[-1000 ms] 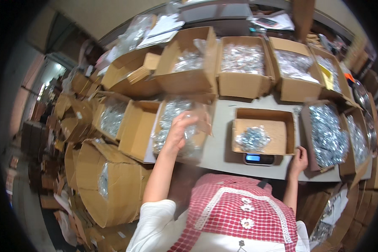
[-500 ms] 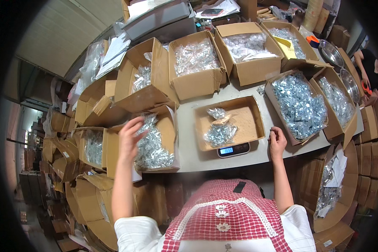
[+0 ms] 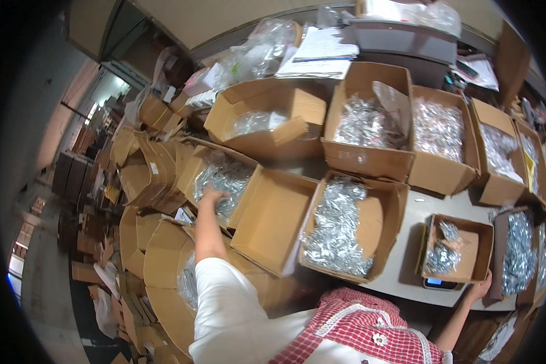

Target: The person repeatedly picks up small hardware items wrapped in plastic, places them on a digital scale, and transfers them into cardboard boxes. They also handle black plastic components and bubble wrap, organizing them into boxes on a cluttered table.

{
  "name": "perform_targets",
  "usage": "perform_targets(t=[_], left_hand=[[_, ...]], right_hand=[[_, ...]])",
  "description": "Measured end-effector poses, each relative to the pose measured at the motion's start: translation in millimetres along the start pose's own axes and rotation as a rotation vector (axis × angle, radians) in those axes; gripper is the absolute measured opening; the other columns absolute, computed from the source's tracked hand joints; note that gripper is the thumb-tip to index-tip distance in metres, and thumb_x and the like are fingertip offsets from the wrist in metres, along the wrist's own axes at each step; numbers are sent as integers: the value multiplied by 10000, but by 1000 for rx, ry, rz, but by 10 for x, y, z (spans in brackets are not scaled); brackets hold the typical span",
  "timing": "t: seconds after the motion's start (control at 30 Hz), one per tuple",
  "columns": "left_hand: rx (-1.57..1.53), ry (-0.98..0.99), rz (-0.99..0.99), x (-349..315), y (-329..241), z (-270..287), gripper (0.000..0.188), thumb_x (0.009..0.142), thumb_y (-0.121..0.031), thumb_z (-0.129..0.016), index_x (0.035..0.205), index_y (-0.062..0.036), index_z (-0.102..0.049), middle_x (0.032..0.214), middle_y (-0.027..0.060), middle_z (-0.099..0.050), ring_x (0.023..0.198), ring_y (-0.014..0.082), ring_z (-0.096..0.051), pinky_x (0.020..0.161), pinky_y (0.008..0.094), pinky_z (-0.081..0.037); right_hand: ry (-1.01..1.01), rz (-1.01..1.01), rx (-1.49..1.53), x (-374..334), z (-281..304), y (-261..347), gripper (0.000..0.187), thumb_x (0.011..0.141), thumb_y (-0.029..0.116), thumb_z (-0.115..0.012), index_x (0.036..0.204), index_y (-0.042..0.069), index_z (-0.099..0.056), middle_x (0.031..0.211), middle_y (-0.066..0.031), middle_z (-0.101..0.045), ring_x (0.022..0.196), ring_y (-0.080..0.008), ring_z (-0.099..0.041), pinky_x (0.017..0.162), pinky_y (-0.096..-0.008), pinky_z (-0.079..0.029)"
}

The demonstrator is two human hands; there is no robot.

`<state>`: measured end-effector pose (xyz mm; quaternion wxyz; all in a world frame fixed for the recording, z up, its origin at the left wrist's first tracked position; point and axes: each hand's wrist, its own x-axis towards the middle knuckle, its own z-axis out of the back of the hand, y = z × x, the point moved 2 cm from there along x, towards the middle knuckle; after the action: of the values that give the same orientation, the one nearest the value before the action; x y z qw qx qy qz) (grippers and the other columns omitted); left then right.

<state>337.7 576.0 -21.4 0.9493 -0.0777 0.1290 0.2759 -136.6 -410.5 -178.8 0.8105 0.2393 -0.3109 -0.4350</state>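
Observation:
My left hand (image 3: 212,195) reaches into a cardboard box (image 3: 190,173) of small clear bags with silvery metal parts (image 3: 227,176). Its thumb is apart from the fingers, which are partly lost among the bags; I make out nothing held. My right hand (image 3: 481,287) is at the near right corner of a shallow cardboard box (image 3: 474,258), fingers loosely extended and holding nothing visible. Several bagged metal parts (image 3: 443,255) lie in that shallow box, which sits on a digital scale (image 3: 441,283) with a lit blue display.
Between my hands stand an empty-looking cardboard box (image 3: 276,218) and one with a heap of silvery bags (image 3: 337,233). More filled boxes (image 3: 370,155) line the back of the table (image 3: 414,212). A box of bluish metal packets (image 3: 519,252) is at right; opened cartons (image 3: 164,255) crowd the left.
The view has swung left. My left hand has moved left from over the heaped box into the farther box of bags. My right hand has come close to the shallow box's corner.

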Motion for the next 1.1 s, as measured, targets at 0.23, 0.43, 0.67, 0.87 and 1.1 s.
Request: perform_targets(t=[0.23,0.43,0.67,0.87,1.1], left_hand=[[85,-166,189,-368,-620,-368,1318,698,-400,-888,1606,-45,-1,1478,431,-274,1349,556,-395,1106,516,-410],[-28,-135,81,6,-345,-158,903,800,-149,-739,1530,46,-244,1377,382,-459,1188,440,-570,1028,472,-480],[-903,290,-244,-1291,-1027,1066,443,840,17,-672,1273,82,-603,1071,134,-739,798,144,-685,649,254,-554],[-784,818,-629,-3307,-2588,826,374,863,-127,-751,1210,-15,-666,881,15,-712,701,34,-622,535,199,-436],[-900,1041,-997,-5012,-3748,-150,533,921,-176,-725,1385,-15,-517,1174,102,-684,919,134,-670,730,283,-545]], right_hand=[[15,107,-1,84,-106,-328,387,926,210,-609,1268,31,-636,1228,-123,-662,1113,-282,-625,1001,-382,-457],[58,54,-53,113,-38,-289,390,936,258,-613,1255,37,-650,1199,-126,-685,1072,-287,-647,960,-388,-480],[56,-49,72,80,33,56,380,890,315,-684,1151,39,-685,1047,-103,-736,958,-245,-673,876,-372,-505],[-41,-50,111,28,38,252,248,850,153,-663,1069,57,-729,971,-65,-747,889,-190,-668,837,-326,-518],[172,-173,598,42,186,254,167,979,108,-594,1071,13,-696,751,-30,-639,602,-112,-625,550,-264,-504]])
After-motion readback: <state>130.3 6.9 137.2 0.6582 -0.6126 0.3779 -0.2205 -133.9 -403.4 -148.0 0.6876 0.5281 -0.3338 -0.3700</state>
